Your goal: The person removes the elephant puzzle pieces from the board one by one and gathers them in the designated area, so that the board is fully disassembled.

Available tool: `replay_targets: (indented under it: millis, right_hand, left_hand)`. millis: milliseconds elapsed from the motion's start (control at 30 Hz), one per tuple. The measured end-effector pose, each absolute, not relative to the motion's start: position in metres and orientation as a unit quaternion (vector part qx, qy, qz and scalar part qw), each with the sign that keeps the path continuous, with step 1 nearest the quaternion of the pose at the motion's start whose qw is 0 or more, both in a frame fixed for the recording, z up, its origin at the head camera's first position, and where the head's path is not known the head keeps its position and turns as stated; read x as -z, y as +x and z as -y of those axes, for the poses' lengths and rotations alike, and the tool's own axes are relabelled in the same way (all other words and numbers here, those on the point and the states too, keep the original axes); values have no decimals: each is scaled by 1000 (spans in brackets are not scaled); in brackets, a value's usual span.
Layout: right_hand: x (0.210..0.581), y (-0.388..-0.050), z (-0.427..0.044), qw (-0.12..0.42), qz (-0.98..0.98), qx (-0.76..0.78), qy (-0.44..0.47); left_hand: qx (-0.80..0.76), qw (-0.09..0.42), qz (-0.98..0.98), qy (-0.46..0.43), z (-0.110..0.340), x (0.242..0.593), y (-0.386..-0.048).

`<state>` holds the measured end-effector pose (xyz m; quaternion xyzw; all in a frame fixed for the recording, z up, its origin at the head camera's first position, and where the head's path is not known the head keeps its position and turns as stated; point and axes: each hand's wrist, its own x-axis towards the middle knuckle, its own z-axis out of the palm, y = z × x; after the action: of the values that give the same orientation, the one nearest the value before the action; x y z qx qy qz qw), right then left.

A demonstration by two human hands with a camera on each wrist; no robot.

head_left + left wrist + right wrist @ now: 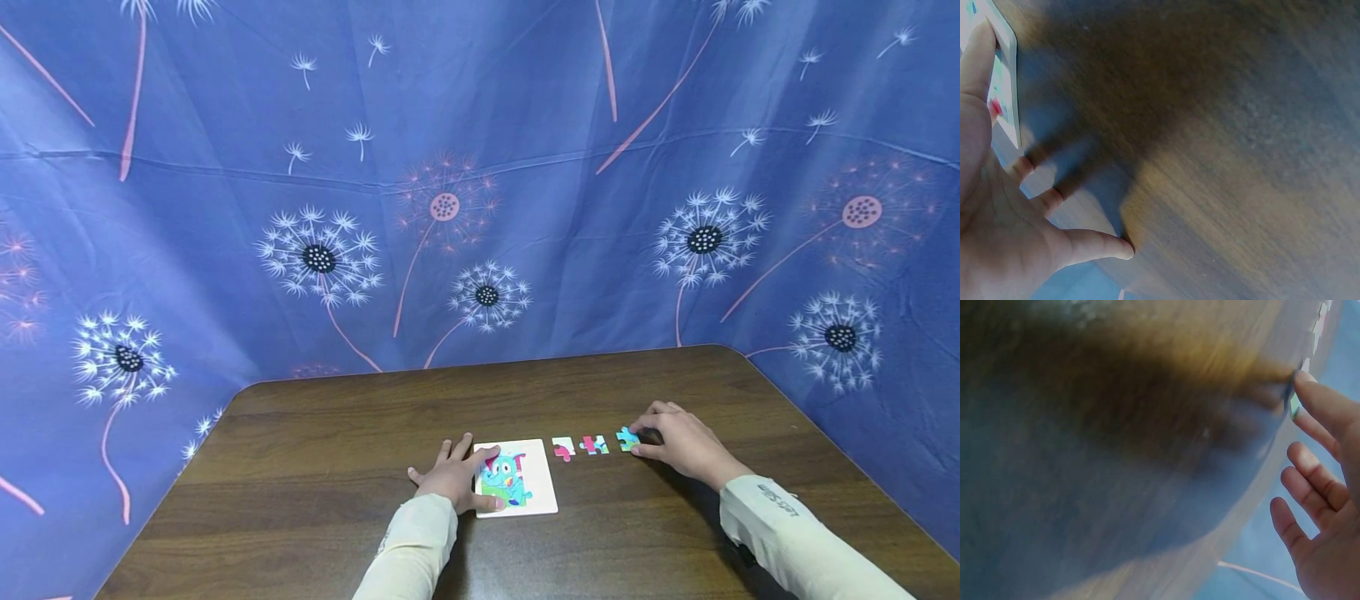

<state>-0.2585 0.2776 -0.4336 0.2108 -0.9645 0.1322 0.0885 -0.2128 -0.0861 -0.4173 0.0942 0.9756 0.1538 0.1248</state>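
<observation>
My left hand point(447, 482) rests at the left side of a white puzzle board point(542, 492), fingers spread, with thumb and index finger laid on its face. A blue elephant picture point(504, 475) shows on the board, partly filled. With thumb and index finger my right hand point(684, 442) pinches a blue puzzle piece point(626, 439) at the table surface; its other fingers stand off the piece in the right wrist view. Between the hands lie a white-and-pink puzzle piece point(562, 447) and a red, white and blue puzzle piece point(595, 445).
The brown wooden table point(322, 467) extends around both hands. Behind it and at its sides hangs a blue cloth point(540, 183) printed with dandelions. The table's back edge runs just in front of this cloth.
</observation>
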Motion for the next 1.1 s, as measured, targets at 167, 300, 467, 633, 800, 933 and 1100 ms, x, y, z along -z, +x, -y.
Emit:
replay_targets:
  millis: [167, 300, 467, 633, 800, 933, 1100]
  right_hand:
    - [432, -259, -276, 70, 967, -137, 201]
    - [430, -258, -274, 56, 969, -145, 191]
    - [427, -253, -270, 49, 967, -171, 183]
    - [424, -246, -263, 43, 959, -219, 174]
    - [421, -241, -254, 48, 953, -248, 169]
    - [420, -238, -247, 40, 946, -276, 168]
    - [418, -234, -234, 42, 936, -305, 172]
  left_hand:
    - [-154, 123, -976, 96, 86, 418, -213]
    - [-155, 123, -976, 95, 86, 418, -212]
    - [-152, 125, -976, 92, 86, 416, -212]
    - [-151, 129, -976, 91, 85, 415, -212]
    - [-154, 128, -975, 92, 86, 414, -211]
    - [-161, 128, -974, 92, 86, 414, -212]
    - [-161, 130, -974, 91, 87, 415, -211]
